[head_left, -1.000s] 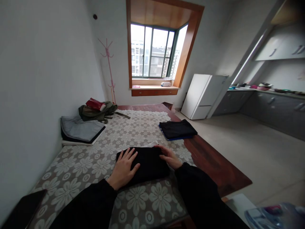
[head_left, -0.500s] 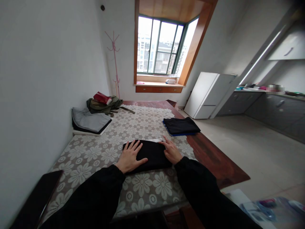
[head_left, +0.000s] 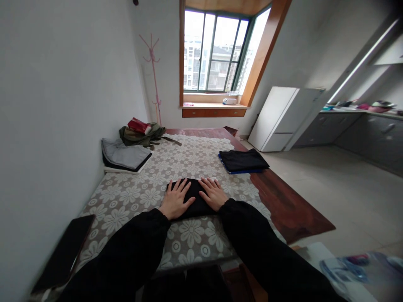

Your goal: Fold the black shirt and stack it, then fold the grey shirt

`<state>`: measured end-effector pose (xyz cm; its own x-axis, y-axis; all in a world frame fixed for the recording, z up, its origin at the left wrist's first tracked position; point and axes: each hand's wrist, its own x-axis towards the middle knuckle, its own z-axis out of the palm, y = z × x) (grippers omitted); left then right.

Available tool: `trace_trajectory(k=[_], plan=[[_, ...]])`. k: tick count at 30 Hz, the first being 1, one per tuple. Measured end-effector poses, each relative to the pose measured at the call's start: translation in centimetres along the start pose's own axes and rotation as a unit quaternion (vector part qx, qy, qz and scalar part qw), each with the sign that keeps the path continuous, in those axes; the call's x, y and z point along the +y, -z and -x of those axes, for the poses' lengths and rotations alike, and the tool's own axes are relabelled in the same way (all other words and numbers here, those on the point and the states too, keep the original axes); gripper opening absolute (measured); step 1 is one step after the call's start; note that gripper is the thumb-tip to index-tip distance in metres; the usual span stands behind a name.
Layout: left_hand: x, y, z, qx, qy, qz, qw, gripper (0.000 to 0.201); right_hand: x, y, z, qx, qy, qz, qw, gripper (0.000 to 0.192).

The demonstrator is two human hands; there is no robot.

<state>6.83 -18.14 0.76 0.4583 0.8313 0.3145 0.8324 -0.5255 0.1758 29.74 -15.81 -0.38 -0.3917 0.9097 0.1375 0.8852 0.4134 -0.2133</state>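
A folded black garment [head_left: 195, 203] lies on the flowered tablecloth [head_left: 192, 235] at the near side of the table. My left hand [head_left: 176, 199] rests flat on its left part, fingers spread. On the right part lies my right hand [head_left: 213, 193], also flat with the fingers apart. Both palms press on the cloth and neither hand grips it. The garment's kind cannot be made out.
Dark folded clothes [head_left: 244, 160] lie at the table's right edge. A stack with grey cloth [head_left: 124, 153] and an olive backpack [head_left: 143, 133] with a red item sit by the left wall. A flat black device [head_left: 66, 249] lies front left; a fridge [head_left: 277, 119] stands beyond.
My right hand has moved left from the garment's right edge and now lies flat on it. The white strip at its far edge no longer shows. My left hand stays in place; the view has shifted slightly.
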Motion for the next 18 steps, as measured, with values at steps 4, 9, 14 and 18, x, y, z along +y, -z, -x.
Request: trace_trajectory(k=[4, 9, 14, 18], plan=[[-0.8, 0.2, 0.1, -0.008, 0.089, 0.047, 0.995, 0.061, 0.2, 0.2, 0.3, 0.033, -0.036, -0.005, 0.999, 0.060], [-3.7, 1.1, 0.7, 0.051, 0.242, 0.063, 0.967, 0.061, 1.8, 1.3, 1.5, 0.097, -0.214, 0.017, 0.972, 0.069], [-5.0, 1.7, 0.6, 0.087, 0.261, 0.111, 0.955, 0.039, 3.1, 2.6, 2.4, 0.042, -0.217, 0.003, 0.975, 0.065], [-5.1, 1.5, 0.1, 0.113, 0.264, 0.192, 0.939, 0.030, 3.5, 2.4, 2.0, 0.050, -0.215, -0.129, 0.967, 0.055]])
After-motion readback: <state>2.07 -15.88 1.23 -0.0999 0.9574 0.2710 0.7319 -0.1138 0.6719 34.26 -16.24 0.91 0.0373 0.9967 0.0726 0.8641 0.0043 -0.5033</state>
